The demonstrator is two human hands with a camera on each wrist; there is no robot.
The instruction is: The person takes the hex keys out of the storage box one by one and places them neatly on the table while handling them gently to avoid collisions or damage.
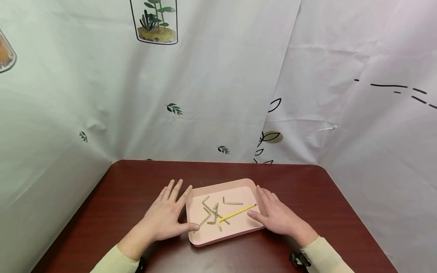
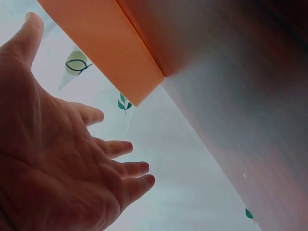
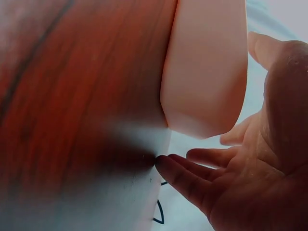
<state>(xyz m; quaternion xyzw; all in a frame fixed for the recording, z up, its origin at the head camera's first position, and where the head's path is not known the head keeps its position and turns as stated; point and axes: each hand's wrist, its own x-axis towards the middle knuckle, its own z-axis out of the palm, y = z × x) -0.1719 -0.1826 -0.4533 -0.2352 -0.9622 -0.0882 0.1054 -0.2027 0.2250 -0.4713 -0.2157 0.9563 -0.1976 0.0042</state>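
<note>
A shallow pink tray [image 1: 239, 228] lies slightly turned on the table between both hands. Inside it are a yellow hex key [image 1: 237, 213] and several brass-coloured hex keys; one hex key [image 1: 233, 203] lies apart near the back, while the others overlap towards the left. My left hand [image 1: 164, 218] is spread at the tray's left side, its thumb reaching over the rim. On the opposite side, my right hand [image 1: 278, 214] has its fingers extended along the outer wall and its thumb over the rim. Both wrist views show straight fingers beside the tray's wall [image 2: 115, 57].
The dark red-brown table [image 1: 136, 178] has rounded back corners. White printed curtains [image 1: 211, 94] hang behind it and along both sides. A dark strap device [image 1: 299, 261] sits at the right wrist.
</note>
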